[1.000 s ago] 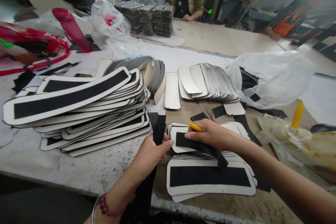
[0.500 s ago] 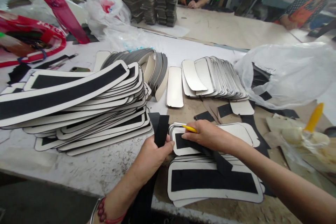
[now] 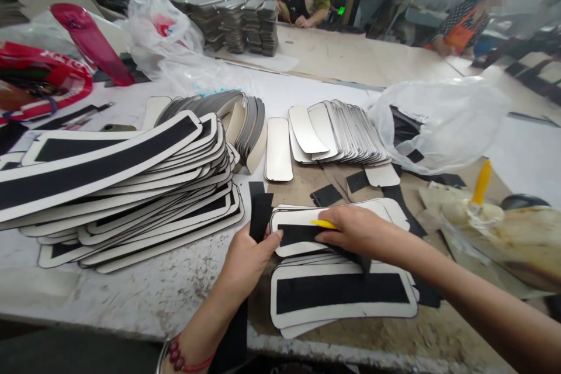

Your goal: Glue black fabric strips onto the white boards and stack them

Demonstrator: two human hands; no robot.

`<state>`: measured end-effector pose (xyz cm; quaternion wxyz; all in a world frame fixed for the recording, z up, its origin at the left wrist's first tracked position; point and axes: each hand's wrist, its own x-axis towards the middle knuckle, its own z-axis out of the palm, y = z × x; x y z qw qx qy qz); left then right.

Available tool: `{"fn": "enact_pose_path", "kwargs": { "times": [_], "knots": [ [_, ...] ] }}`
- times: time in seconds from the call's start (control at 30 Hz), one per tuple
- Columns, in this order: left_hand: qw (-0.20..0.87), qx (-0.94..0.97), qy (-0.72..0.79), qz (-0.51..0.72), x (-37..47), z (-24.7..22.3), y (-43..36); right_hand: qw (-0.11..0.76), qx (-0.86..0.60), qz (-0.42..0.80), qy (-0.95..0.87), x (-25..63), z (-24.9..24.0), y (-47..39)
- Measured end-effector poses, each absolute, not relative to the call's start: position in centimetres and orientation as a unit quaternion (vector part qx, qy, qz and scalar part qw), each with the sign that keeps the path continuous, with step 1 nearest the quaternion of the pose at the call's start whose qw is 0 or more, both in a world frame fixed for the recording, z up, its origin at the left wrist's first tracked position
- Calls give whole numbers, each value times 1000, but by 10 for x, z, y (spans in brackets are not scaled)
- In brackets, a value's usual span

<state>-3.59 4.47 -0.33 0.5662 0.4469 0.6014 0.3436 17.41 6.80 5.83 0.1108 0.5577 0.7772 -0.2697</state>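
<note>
My left hand [image 3: 248,257] is closed round black strips [image 3: 261,210], its thumb at the left end of a white panel [image 3: 280,219]. Over that panel my right hand [image 3: 346,228] holds a yellow tool [image 3: 323,224] and pinches a black strip [image 3: 298,235] that lies along the panel's face. The far part of this strip hangs partly hidden under my right hand. Just in front lies another white panel [image 3: 280,320] with a black strip [image 3: 342,292] on it.
Stacked black-and-white panels [image 3: 162,187] fill the left. White panels [image 3: 350,128] and grey curved pieces [image 3: 254,123] stand behind. A plastic bag [image 3: 456,128] and a yellow-handled brush [image 3: 482,183] are right. Two people are across the table.
My right hand has moved right along the panel, and more of the black strip lies flat behind it. The whole view has shifted a little.
</note>
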Motion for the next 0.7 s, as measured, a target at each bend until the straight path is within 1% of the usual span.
{"fn": "enact_pose_path", "kwargs": {
  "times": [0.07, 0.17, 0.33, 0.4, 0.5, 0.6, 0.7],
  "knots": [
    [575, 439, 597, 347, -40, -2, 43, 107, 588, -252, 761, 201, 65, 55],
    [581, 425, 598, 352, -45, -1, 40, 77, 646, -249, 718, 235, 72, 39],
    [578, 403, 621, 344, -46, 1, 38, 53, 704, -207, 677, 254, 63, 34],
    [579, 399, 625, 339, -46, 1, 38, 68, 721, -177, 666, 251, 57, 38],
    [589, 384, 627, 336, -47, 0, 37, 113, 745, -131, 644, 243, 52, 44],
    [594, 373, 625, 342, -48, -2, 36, 144, 749, -114, 637, 234, 52, 49],
    [589, 367, 636, 336, -49, -5, 37, 153, 741, -105, 645, 228, 52, 52]
  ]
}}
